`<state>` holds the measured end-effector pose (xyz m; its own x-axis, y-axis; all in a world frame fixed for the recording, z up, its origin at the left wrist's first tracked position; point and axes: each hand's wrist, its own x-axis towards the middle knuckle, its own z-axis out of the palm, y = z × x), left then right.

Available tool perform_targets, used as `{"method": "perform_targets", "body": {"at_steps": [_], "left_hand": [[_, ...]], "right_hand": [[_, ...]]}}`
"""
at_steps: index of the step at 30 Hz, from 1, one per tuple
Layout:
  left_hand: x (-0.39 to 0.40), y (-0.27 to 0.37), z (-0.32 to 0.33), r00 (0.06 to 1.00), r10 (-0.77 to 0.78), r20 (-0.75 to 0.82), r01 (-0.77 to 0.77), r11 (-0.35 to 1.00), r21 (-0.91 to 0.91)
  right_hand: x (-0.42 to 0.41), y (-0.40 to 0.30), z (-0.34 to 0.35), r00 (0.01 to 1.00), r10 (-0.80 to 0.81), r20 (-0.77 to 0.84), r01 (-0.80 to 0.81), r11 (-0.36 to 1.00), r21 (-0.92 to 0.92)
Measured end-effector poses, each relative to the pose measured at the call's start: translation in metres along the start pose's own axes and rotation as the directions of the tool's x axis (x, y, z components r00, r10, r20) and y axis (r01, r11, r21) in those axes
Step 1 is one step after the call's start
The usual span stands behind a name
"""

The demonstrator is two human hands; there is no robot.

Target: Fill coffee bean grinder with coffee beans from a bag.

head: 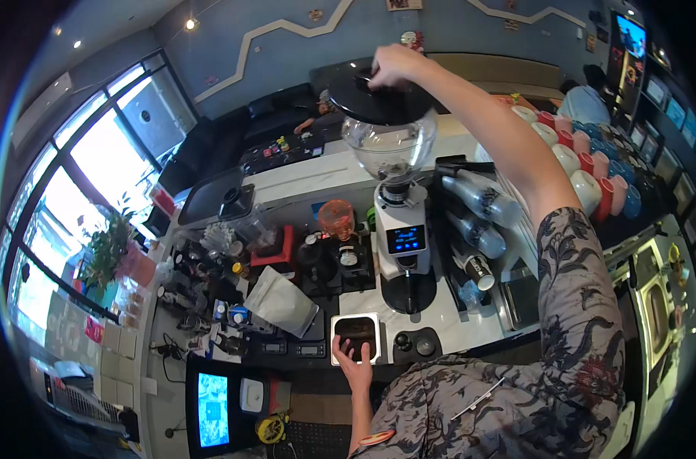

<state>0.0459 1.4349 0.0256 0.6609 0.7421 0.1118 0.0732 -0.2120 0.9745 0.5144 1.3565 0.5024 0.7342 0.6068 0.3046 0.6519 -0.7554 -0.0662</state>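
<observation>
My right hand [395, 67] grips the knob of the round black lid [376, 106]. That lid covers the top of the clear hopper [389, 143] of a white coffee grinder [402, 241]; whether it rests fully on the rim I cannot tell. A few dark beans seem to lie low in the hopper. The grinder's front bears a lit display. Lower down, my left hand [355, 362] has its fingers apart and curled over the near edge of a square steel container [372, 316] with a dark inside. It holds nothing; contact with the rim is unclear.
A tamper [403, 342] sits on a black mat right of the container. Left stand a pale pouch [282, 301], scales [310, 350] and a small grinder with an orange hopper [336, 219]. Plastic cups [480, 198] lie right of the grinder. A person [586, 103] sits beyond stacked cups [592, 160].
</observation>
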Motion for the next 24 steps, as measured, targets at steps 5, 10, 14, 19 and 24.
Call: {"method": "perform_targets", "body": {"at_steps": [5,10,14,19,24], "left_hand": [[-0.002,-0.003,-0.005,1.0,-0.009,0.026,0.008,0.999,0.035],[0.018,-0.001,0.002,0.989,0.119,0.089,-0.123,0.991,0.05],[0.047,0.018,0.003,0.943,0.297,0.15,-0.315,0.942,0.114],[0.085,0.055,0.009,0.927,0.304,0.217,-0.32,0.947,0.038],[0.107,0.063,0.033,0.929,0.305,0.208,-0.307,0.951,-0.023]], "right_hand": [[-0.046,0.022,-0.072,0.996,0.086,0.0,-0.085,0.986,0.143],[-0.121,0.12,-0.116,0.968,0.25,0.004,-0.247,0.951,0.184],[-0.184,0.193,-0.127,0.915,0.402,-0.026,-0.402,0.915,0.029],[-0.251,0.256,-0.12,0.807,0.59,0.027,-0.587,0.807,-0.063],[-0.285,0.295,-0.096,0.764,0.628,0.149,-0.625,0.777,-0.074]]}}
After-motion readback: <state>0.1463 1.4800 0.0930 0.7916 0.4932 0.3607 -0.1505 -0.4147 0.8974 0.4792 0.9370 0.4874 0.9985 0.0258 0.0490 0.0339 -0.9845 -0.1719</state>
